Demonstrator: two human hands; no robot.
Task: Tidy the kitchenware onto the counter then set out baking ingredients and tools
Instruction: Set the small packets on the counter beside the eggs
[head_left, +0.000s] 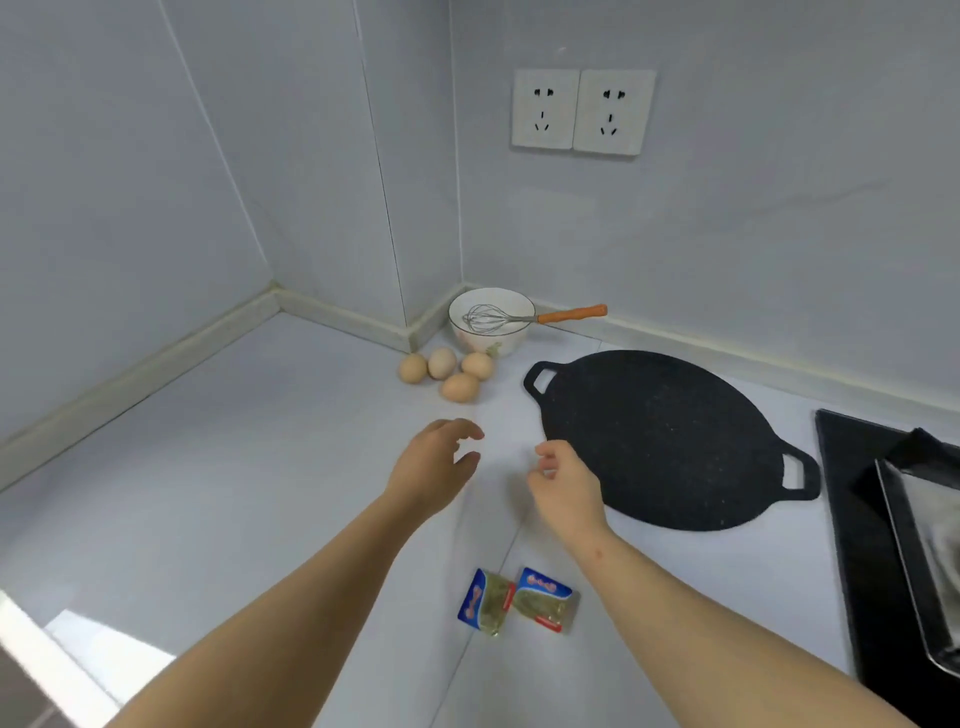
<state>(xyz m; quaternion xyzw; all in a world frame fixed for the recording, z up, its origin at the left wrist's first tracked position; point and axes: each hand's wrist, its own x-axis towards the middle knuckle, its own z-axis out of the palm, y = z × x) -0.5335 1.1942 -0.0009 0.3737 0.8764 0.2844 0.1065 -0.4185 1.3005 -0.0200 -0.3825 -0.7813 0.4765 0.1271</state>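
Note:
Several brown eggs (445, 373) lie on the pale counter (208, 467) in front of a white bowl (488, 335) in the corner. A wire whisk with an orange handle (571, 314) rests in the bowl. A flat black griddle pan (660, 436) with two loop handles lies to the right. Two small blue and clear packets (519, 600) lie near the front between my forearms. My left hand (434, 467) hovers over the counter below the eggs, fingers loosely curled and holding nothing. My right hand (563, 483) hovers beside the pan's left edge, also empty.
A black cooktop (852, 519) with a metal baking tray (930, 561) on it lies at the right edge. Two wall sockets (582, 111) sit above the bowl. Tiled walls meet in the corner behind the bowl. A bright patch of light falls at the lower left.

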